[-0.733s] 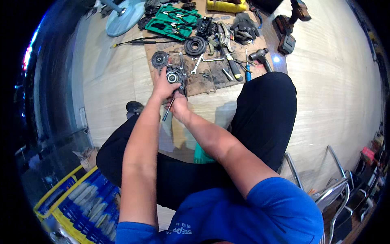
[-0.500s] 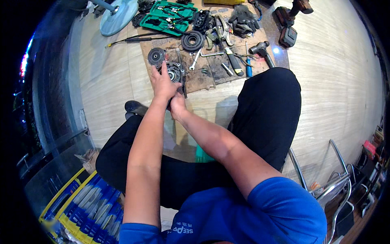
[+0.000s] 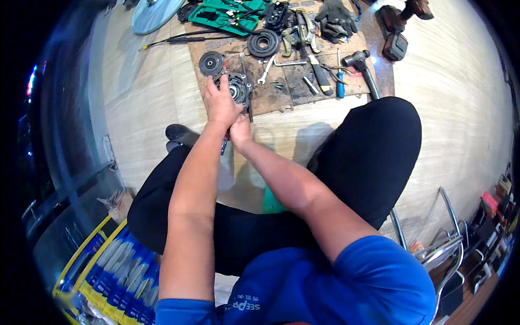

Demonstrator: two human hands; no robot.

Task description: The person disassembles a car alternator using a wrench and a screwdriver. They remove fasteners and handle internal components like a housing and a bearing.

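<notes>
A round metal housing [image 3: 236, 89] with concentric rings stands at the near left edge of a stained cardboard sheet [image 3: 265, 105]. My left hand [image 3: 221, 105] grips its left and near side, fingers stretched along it and thumb bent across the front. Just below, my right hand [image 3: 240, 131] is closed, its fingers mostly hidden by the left hand and wrist. A narrow dark piece [image 3: 224, 145] shows beside the right palm; whether it is a tool handle or part of the housing I cannot tell. A black pulley disc [image 3: 211, 63] lies beyond my left fingertips.
Farther back are a grooved pulley [image 3: 264, 43], a green tool case [image 3: 227, 16] and black gloves [image 3: 336, 21]. A wrench [image 3: 266, 70], a utility knife [image 3: 319, 75], a screwdriver [image 3: 340, 86] and a hammer [image 3: 363, 67] lie to the right. My bent knees flank the work.
The whole view has shifted slightly, so the cardboard and tools sit higher and farther right. Both hands stay at the housing; more of the dark piece shows below the right hand.
</notes>
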